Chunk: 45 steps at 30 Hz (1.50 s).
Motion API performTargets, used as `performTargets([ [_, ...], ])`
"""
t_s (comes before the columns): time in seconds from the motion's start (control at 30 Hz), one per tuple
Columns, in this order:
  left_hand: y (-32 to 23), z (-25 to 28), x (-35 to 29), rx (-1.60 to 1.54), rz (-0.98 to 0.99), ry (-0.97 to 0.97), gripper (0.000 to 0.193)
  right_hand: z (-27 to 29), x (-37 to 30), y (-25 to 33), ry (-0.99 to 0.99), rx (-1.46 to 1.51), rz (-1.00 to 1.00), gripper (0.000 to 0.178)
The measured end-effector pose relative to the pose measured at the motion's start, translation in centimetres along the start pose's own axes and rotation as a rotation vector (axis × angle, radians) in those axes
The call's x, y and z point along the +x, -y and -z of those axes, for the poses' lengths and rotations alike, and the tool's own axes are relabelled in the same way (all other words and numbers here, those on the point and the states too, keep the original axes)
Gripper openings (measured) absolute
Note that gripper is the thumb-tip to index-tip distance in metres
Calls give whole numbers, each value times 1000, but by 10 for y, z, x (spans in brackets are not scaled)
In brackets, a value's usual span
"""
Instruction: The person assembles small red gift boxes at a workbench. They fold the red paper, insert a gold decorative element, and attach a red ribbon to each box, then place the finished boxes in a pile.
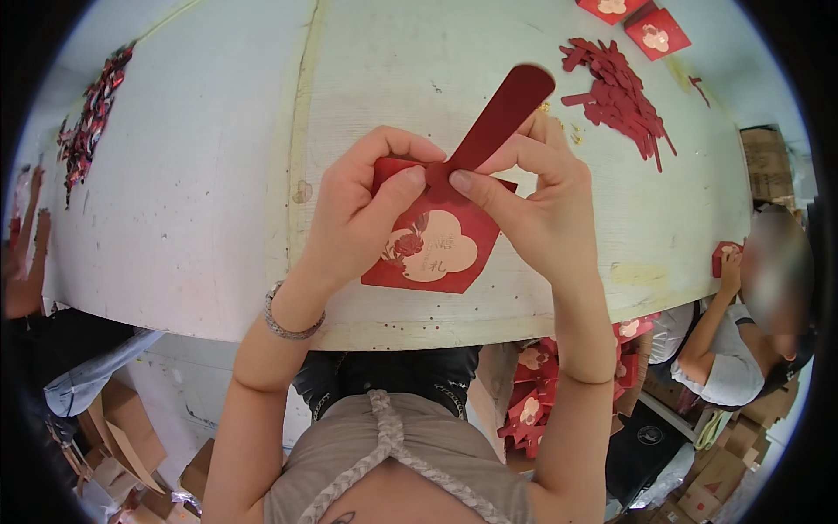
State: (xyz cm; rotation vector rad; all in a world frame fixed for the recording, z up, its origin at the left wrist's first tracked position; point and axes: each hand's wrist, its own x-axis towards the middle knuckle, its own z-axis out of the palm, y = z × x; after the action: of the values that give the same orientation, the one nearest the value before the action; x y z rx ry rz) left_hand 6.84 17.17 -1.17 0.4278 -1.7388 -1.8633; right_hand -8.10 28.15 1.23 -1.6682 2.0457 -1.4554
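A red gift box [436, 249] with a pale flower-shaped panel lies on the table in front of me. From its upper edge a dark red strap [504, 113] with a rounded end sticks up and to the right. My left hand [360, 201] is closed on the box's upper left edge, thumb at the strap's base. On the other side my right hand [546, 205] pinches the strap low down, its thumb beside the left thumb. The strap's lower end and the fingers behind the box are partly hidden.
Loose dark red straps [620, 96] lie in a heap at the far right, near two red boxes [656, 35]. A pile of small shiny packets [94, 113] is at the far left. Below the table's edge stands a carton of red boxes [528, 384]. A co-worker [724, 341] holds a red box at right.
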Motion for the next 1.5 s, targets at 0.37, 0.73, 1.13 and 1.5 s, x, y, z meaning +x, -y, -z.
performTargets([
  [0.37, 4, -10, -3, 147, -33, -165, 11, 25, -5, -57, -98, 294, -399, 14],
  [0.73, 6, -9, -5, 133, -65, -191, 12, 58, -24, -147, -235, -438, -344, 12],
  [1.13, 11, -16, -4, 174, -184, -154, 14, 39, -33, -63, -404, -103, -371, 10],
  [1.5, 27, -18, -2, 277, -496, -135, 13, -22, -46, 8, -249, -128, 160, 20],
])
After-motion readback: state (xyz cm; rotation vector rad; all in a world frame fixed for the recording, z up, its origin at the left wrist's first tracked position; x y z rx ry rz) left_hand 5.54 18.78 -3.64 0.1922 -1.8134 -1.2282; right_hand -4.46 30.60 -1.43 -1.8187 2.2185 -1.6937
